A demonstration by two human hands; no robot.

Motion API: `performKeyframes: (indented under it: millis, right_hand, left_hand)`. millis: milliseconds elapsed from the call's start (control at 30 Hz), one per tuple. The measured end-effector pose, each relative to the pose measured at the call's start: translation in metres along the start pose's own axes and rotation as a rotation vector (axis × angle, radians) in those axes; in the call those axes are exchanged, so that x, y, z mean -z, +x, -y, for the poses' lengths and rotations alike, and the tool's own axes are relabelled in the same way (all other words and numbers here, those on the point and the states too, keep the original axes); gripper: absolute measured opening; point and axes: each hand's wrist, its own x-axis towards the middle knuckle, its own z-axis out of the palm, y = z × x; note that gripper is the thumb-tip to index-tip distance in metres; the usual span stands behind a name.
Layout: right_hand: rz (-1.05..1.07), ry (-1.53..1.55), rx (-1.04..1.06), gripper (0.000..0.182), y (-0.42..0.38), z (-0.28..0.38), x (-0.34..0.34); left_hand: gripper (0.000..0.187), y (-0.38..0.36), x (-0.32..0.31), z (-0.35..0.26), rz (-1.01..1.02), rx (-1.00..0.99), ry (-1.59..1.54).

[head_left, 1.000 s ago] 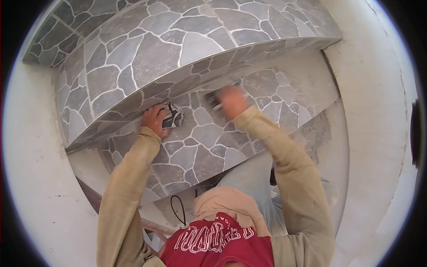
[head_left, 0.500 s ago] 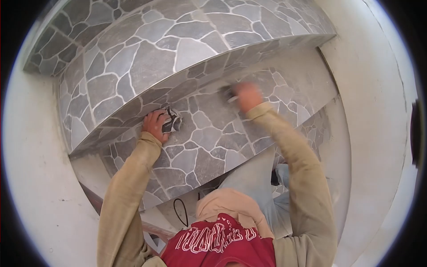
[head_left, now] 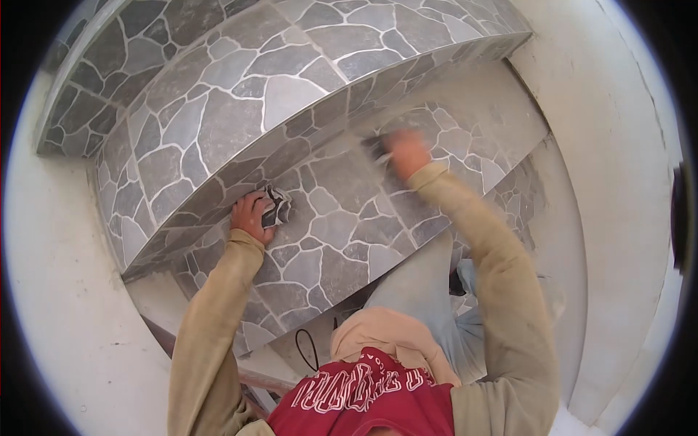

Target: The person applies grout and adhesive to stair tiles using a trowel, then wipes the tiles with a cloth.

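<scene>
My left hand (head_left: 251, 216) rests on the stone-patterned step tread (head_left: 331, 221), close to the riser. Its fingers are closed round a crumpled black-and-white cloth (head_left: 278, 207). Farther to the right, my right hand (head_left: 408, 151) is smeared by motion over the same tread. At its fingertips is a dark, flat piece (head_left: 375, 147), held against or just above the tiles; blur hides its exact kind. Greyish dust or film dulls the tiles around it.
A curved upper step (head_left: 218, 94) with a thin edge trim rises beyond the tread. Pale walls (head_left: 62, 305) stand at both sides. Below the tread's front edge are my legs (head_left: 414, 280) and a black cable loop (head_left: 306, 350).
My right hand stays over nearly the same patch with the dark piece, blurred in both frames. The left hand keeps its place on the cloth. The whole view has shifted slightly.
</scene>
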Motion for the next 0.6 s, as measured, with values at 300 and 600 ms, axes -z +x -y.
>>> performKeyframes:
  millis: [300, 600]
  right_hand:
    - [-0.098, 0.02, -0.329, 0.016, 0.036, -0.066, -0.022]
    - [-0.018, 0.061, -0.374, 0.02, 0.036, -0.025, 0.117]
  left_hand:
    - [0.052, 0.005, 0.0, -0.004, -0.043, -0.029, -0.001]
    - [0.052, 0.004, 0.007, -0.003, 0.002, 0.022, -0.026]
